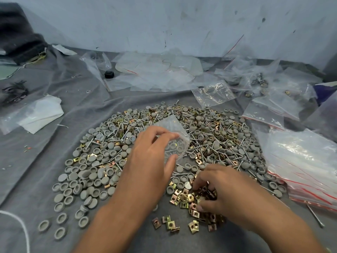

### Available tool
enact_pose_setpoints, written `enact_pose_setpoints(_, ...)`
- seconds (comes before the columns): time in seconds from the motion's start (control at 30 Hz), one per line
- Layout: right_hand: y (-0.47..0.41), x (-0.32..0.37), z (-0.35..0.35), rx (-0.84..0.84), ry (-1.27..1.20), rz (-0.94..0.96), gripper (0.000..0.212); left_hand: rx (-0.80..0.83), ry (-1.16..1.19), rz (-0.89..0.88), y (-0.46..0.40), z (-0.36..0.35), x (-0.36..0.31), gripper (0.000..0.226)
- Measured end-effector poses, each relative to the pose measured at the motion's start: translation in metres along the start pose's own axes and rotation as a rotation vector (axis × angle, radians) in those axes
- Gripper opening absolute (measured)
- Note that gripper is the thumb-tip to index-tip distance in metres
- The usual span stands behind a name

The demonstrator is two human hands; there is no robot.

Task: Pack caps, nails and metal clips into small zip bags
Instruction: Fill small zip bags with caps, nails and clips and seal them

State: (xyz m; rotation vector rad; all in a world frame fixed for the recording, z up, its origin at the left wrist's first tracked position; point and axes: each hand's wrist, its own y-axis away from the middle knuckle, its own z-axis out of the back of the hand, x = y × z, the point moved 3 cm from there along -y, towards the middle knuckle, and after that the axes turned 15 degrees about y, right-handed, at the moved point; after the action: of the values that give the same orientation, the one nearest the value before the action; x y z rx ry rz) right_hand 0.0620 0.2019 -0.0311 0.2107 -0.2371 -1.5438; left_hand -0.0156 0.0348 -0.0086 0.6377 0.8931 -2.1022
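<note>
The left hand [151, 161] pinched a small clear zip bag [175, 137] between its thumb and curled fingers, holding it above the middle of the heap. The bag was see-through and crinkled, one corner pointing up and away from the person, its long axis running from that corner down toward the thumb; a few pieces showed dimly through its lower part. The right hand [217, 190] lay on the near edge of the heap with fingers curled down into a cluster of metal clips [184, 198], fingertips pinching among them; how many it had hold of could not be told.

The clips were small brass-coloured squares, each with a hole, lying flat in all directions. The heap [164, 143] spread over a grey cloth [45, 161]. Grey round caps [87, 172] lay thick on its left side, some dome up, some hollow up. Nails [200, 147], thin and silvery, crossed one another at every angle through its middle. Right of the heap sat a stack of empty zip bags [306, 168] with red strips, and beyond it loose clear bags [158, 72] lay against the wall [182, 24].
</note>
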Motion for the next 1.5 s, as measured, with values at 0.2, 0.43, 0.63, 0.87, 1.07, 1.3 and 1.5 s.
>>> enact_pose_setpoints(0.2,-0.003,0.011,0.001,-0.052,0.021,-0.03,0.036,-0.012,0.032,-0.006,0.0,0.001,-0.002,0.036)
enact_pose_setpoints(0.43,-0.004,0.013,-0.002,-0.086,0.004,-0.049,0.02,0.014,0.022,-0.002,0.001,0.0,0.001,0.041)
enact_pose_setpoints(0.63,-0.009,0.01,-0.004,-0.11,-0.065,-0.042,0.022,0.026,0.012,0.014,0.001,-0.002,0.002,0.042)
enact_pose_setpoints(0.87,-0.006,-0.012,0.018,-0.352,-0.716,-0.148,0.017,0.038,0.017,0.007,0.002,-0.003,0.002,0.041)
enact_pose_setpoints(1.07,-0.005,0.002,0.032,-0.446,-1.31,0.009,0.026,0.05,0.042,0.013,0.002,-0.008,0.001,0.044)
enact_pose_setpoints(1.3,0.002,0.029,0.037,-0.923,-0.56,0.058,0.025,0.063,0.122,0.003,0.0,-0.012,0.0,0.041)
enact_pose_setpoints(1.5,0.001,0.027,0.034,-0.971,-0.583,0.005,0.028,0.019,0.14,0.008,0.0,-0.008,-0.001,0.044)
